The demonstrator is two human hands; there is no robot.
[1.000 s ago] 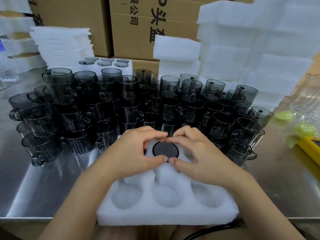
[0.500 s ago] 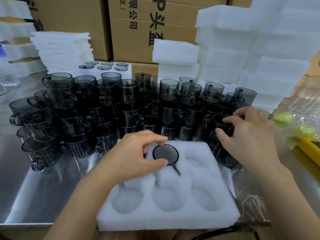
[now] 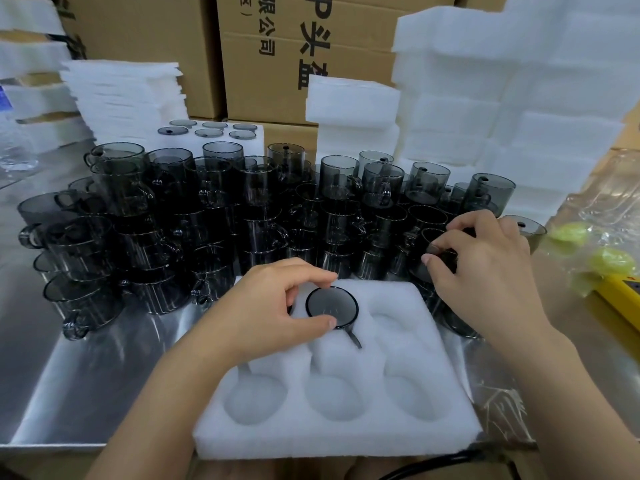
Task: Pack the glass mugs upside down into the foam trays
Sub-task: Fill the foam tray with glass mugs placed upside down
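Note:
A white foam tray (image 3: 433,431) with round pockets lies at the table's front edge. One smoky glass mug (image 3: 331,306) sits upside down in its far middle pocket, the flat base up. My left hand (image 3: 273,306) pinches that mug's base between thumb and forefinger. Behind the tray stands a big stack of smoky glass mugs (image 3: 221,216), upright and piled in layers. My right hand (image 3: 485,268) has its fingers curled round a mug (image 3: 438,258) at the stack's right front. The three near pockets hold nothing.
A filled foam tray (image 3: 256,138) with upturned mugs sits behind the stack. Foam sheets (image 3: 124,98) pile at back left, foam blocks (image 3: 485,98) at back right, cardboard boxes (image 3: 277,64) behind. A yellow object (image 3: 620,299) and plastic wrap lie at right on the steel table (image 3: 69,375).
My right hand left the seated mug, went right to the stack and has closed its fingers on a mug there. My left hand has stayed on the seated mug.

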